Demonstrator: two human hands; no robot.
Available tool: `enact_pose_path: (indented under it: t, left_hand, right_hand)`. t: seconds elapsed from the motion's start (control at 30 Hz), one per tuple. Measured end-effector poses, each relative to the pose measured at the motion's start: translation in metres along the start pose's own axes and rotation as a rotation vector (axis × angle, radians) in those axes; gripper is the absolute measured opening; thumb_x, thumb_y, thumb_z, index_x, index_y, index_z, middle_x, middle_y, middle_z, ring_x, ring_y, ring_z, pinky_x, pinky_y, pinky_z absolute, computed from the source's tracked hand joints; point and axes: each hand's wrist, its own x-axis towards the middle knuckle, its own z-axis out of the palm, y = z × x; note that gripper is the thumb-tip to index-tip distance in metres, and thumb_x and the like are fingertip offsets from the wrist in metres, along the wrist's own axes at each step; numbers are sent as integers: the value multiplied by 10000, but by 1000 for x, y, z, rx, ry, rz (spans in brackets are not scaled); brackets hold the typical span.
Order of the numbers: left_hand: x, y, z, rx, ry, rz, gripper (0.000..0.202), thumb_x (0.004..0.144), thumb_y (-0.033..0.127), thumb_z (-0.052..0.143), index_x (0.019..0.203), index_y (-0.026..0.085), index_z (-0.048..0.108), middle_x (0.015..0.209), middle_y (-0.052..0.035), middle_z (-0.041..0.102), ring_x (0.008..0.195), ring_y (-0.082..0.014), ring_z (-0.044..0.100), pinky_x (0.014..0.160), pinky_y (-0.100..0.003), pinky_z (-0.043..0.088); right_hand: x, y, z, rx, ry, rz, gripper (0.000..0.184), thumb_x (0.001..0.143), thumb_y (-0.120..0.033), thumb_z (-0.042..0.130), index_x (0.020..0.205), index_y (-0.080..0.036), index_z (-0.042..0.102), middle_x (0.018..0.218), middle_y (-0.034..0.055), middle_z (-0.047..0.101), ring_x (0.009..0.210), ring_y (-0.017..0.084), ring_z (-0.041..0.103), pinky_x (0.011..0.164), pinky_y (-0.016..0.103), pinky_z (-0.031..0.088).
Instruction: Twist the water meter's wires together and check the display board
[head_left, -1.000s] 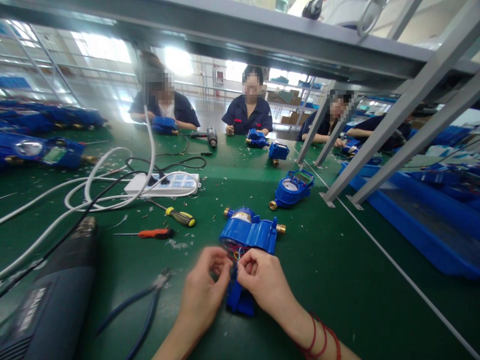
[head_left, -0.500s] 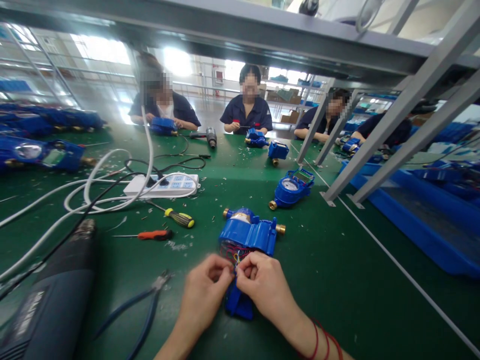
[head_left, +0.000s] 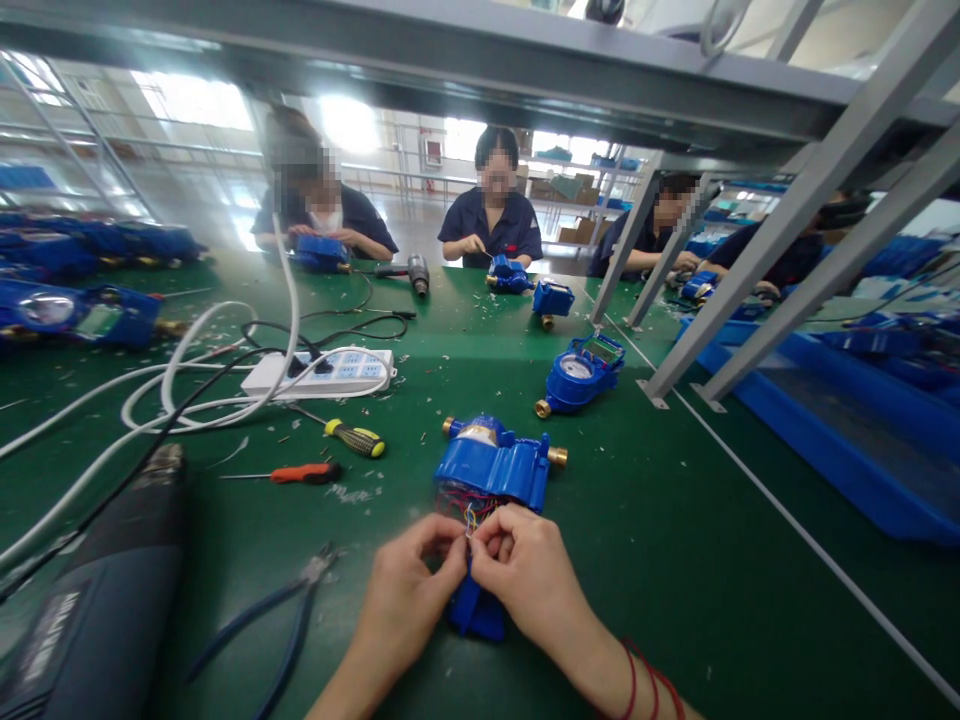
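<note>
A blue water meter (head_left: pixel 491 470) with brass pipe ends lies in front of me, its lower blue cover (head_left: pixel 478 608) hanging toward me. Thin coloured wires (head_left: pixel 471 517), yellow, white and red among them, come out between the two parts. My left hand (head_left: pixel 412 575) pinches at these wires with thumb and forefinger. Close against it, my right hand (head_left: pixel 525 560) pinches the wires from the other side. The fingertips nearly meet and hide the wire ends. Red cords circle my right wrist.
Diagonal pliers (head_left: pixel 296 600), an orange screwdriver (head_left: pixel 306 473), a yellow-black screwdriver (head_left: pixel 356 438) and a heat gun (head_left: pixel 112 590) lie to the left. Beyond them is a power strip (head_left: pixel 330 375). Another water meter (head_left: pixel 579 375) stands ahead. A blue tray (head_left: pixel 817 440) sits right, beside metal posts. Co-workers sit opposite.
My left fingers have shifted slightly up along the wires, with thumb and forefinger a little further apart. My right hand is nearly still. Across the table, the middle co-worker's hand has moved.
</note>
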Motion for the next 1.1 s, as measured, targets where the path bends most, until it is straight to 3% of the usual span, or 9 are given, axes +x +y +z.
enact_pose_path:
  t: [0.4,0.7,0.83,0.93,1.1]
  left_hand:
    - [5,-2,5,-395,-28,-185,50,678,198,539,653,160,517,594,49,542,580,-86,483,567,-181,358]
    - [3,-5,11,-643,-86,-309,42,681,204,491,674,166,474,550,42,507,512,-75,445,528,-191,343]
    - [1,-5,10,-605,-101,-249,26,692,189,504,693,171,485,565,48,496,537,-79,438,551,-192,353]
    - [1,-2,5,-499,-112,-157,140,724,267,591,675,166,507,594,47,489,581,-87,428,565,-186,344]
    - [0,3,-2,-102,-132,46,219,841,369,474,761,179,550,708,12,531,670,-123,475,621,-213,371]
  right_hand:
    - [-4,1,5,123,4,67,73,680,-122,515,668,-174,565,551,-42,492,493,98,434,458,196,333]
    - [-5,3,9,306,-38,156,47,714,-141,479,697,-165,516,505,-75,428,435,77,395,421,180,315]
    - [-5,3,7,321,-57,155,55,714,-132,486,680,-165,513,513,-75,424,443,75,391,431,183,308]
    - [-2,3,1,309,-79,139,44,721,-160,521,682,-160,539,519,-70,437,459,80,392,440,188,304]
    - [1,2,-3,362,-115,113,102,743,-221,550,671,-149,556,541,-57,460,475,81,394,465,200,309]
